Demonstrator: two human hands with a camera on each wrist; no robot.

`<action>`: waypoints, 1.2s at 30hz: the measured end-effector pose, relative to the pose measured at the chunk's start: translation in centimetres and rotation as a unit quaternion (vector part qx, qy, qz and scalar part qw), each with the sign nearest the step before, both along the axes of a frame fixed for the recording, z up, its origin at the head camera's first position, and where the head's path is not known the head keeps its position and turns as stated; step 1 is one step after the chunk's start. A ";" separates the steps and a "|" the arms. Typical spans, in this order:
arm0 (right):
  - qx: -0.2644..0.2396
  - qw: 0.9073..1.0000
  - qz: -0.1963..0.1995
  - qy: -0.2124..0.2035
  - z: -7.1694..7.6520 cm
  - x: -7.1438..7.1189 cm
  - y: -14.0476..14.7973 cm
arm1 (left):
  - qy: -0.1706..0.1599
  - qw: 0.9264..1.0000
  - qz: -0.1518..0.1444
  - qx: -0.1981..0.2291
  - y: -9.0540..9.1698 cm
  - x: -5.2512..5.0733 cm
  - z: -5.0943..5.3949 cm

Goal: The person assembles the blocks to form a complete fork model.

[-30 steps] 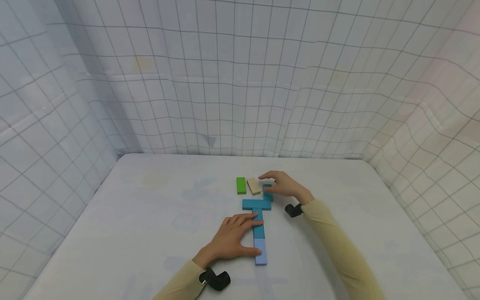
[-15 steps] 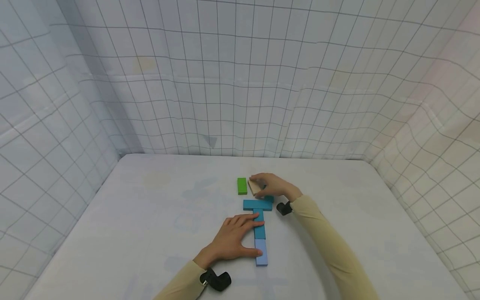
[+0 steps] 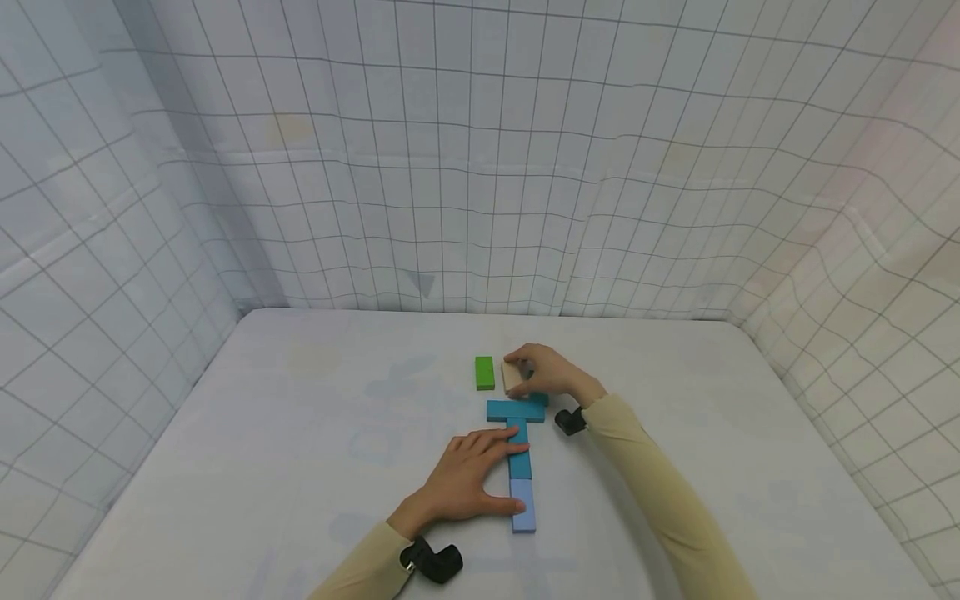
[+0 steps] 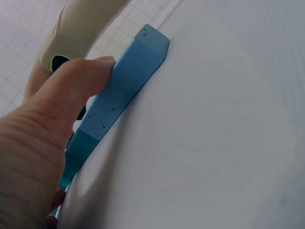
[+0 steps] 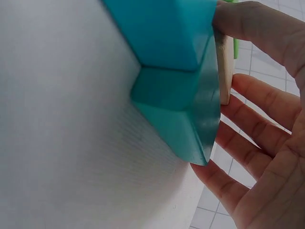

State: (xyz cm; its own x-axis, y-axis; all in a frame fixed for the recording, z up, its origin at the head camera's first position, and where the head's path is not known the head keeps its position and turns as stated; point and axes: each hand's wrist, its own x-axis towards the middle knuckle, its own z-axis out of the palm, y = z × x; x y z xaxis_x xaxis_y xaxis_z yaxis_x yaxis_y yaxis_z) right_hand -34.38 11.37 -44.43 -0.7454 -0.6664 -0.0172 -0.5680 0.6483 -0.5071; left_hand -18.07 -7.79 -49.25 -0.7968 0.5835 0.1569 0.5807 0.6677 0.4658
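Observation:
A beige block (image 3: 512, 379) lies toward the back of the table, its ends between the thumb and fingers of my right hand (image 3: 551, 371). Partly hidden beneath that hand is a teal block (image 3: 539, 400), just right of the beige one. Nearer, another teal block (image 3: 515, 410) lies crosswise, meeting the end of a lengthwise teal block (image 3: 519, 467). A light blue block (image 3: 523, 518) continues that line toward me. My left hand (image 3: 457, 483) is spread, fingertips on the lengthwise teal block and thumb on the light blue block (image 4: 126, 78).
Left of the beige block lies a green block (image 3: 484, 373), apart from it. White table cloth (image 3: 300, 442) surrounds the blocks. Gridded white curtains (image 3: 480, 167) hang behind and at both sides. Each wrist carries a small black camera.
My right hand has moved left from above the teal block and taken hold of the beige block. The beige block has turned straighter and shifted slightly right, away from the green one. My left hand stays put.

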 end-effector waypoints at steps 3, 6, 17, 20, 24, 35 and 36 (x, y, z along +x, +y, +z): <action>0.004 1.000 0.014 0.015 -0.1 0.0 0.2 | -0.002 1.000 -0.001 0.001 0.0 0.0 0.0; 0.000 1.000 0.017 0.012 -0.2 -0.1 0.4 | -0.001 1.000 -0.001 0.002 0.0 0.0 0.0; -0.048 0.999 -0.004 0.008 -0.6 -0.3 0.8 | 0.002 1.000 0.000 0.006 0.0 0.0 -0.2; -0.048 0.999 -0.013 0.003 -0.6 -0.3 0.8 | -0.001 1.000 0.000 0.007 0.0 0.1 -0.2; -0.047 0.999 -0.018 -0.004 -0.6 -0.3 0.8 | -0.002 1.000 -0.001 0.006 0.0 0.1 -0.2; -0.070 0.997 0.011 -0.014 -0.7 -0.3 1.2 | -0.003 1.000 -0.003 0.005 0.0 0.1 0.0; -0.073 0.997 0.015 -0.014 -0.7 -0.3 1.2 | -0.004 1.000 -0.002 0.005 0.0 0.1 0.1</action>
